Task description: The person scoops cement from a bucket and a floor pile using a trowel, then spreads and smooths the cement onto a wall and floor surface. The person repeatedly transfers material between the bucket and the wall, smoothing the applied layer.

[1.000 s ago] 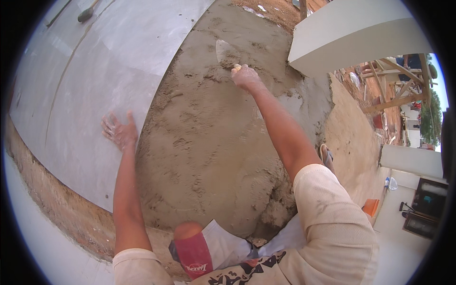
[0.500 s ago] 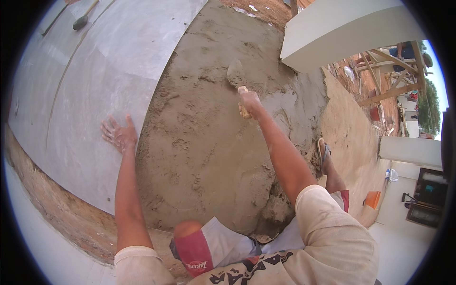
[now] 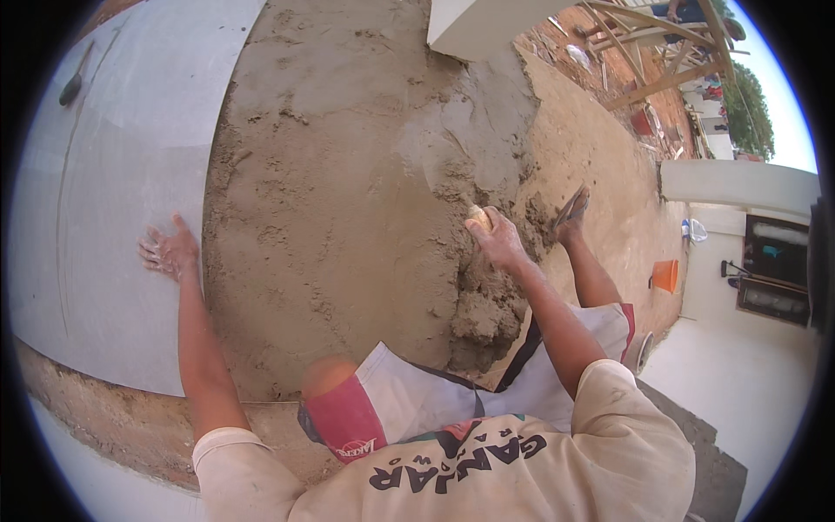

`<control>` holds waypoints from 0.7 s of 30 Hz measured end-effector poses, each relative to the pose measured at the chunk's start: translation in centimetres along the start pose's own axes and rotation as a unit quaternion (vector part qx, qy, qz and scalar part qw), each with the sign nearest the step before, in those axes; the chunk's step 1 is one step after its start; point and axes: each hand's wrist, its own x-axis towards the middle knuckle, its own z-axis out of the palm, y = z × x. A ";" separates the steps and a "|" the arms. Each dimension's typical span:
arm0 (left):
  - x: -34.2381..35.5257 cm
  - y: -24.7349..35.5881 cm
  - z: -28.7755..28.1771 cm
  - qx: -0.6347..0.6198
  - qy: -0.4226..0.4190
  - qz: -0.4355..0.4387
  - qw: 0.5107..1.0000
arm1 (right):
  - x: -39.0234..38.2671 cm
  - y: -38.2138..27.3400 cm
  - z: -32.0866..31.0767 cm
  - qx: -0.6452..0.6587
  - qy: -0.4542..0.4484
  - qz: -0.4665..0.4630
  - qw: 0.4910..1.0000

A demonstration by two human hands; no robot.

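My left hand (image 3: pixel 172 250) rests flat on a large light-grey tile (image 3: pixel 122 174), fingers spread, close to the tile's right edge. Right of that edge lies a broad bed of wet grey mortar (image 3: pixel 322 183), rough in places and smoothed in others. My right hand (image 3: pixel 499 242) is closed round the handle of a trowel (image 3: pixel 477 217). The trowel's blade points away from me and is low on the mortar, hard to tell from it. A lumpy heap of mortar (image 3: pixel 487 317) sits just nearer to me than that hand.
A mallet (image 3: pixel 71 89) lies on the tile at far left. The base of a white pillar (image 3: pixel 487 26) borders the mortar at the top. My sandalled foot (image 3: pixel 572 213) is at its right side. An orange bucket (image 3: pixel 665 275) stands farther right, and a person is by a wooden frame (image 3: pixel 670 83).
My right hand has drawn the trowel back toward me, from near the pillar to beside the heap. The view has shifted right; my left hand stays flat on the tile.
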 end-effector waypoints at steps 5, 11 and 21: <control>2.1 -2.5 3.2 -0.032 0.048 -0.002 0.998 | -8.5 9.6 -5.9 -0.090 0.132 0.091 0.983; 1.7 -0.8 4.9 -0.043 0.039 0.029 0.998 | -17.9 25.9 -3.6 -0.097 0.175 0.292 0.935; 1.6 -1.7 3.7 -0.063 0.038 0.018 0.997 | -18.2 23.7 1.3 -0.141 0.066 0.215 0.964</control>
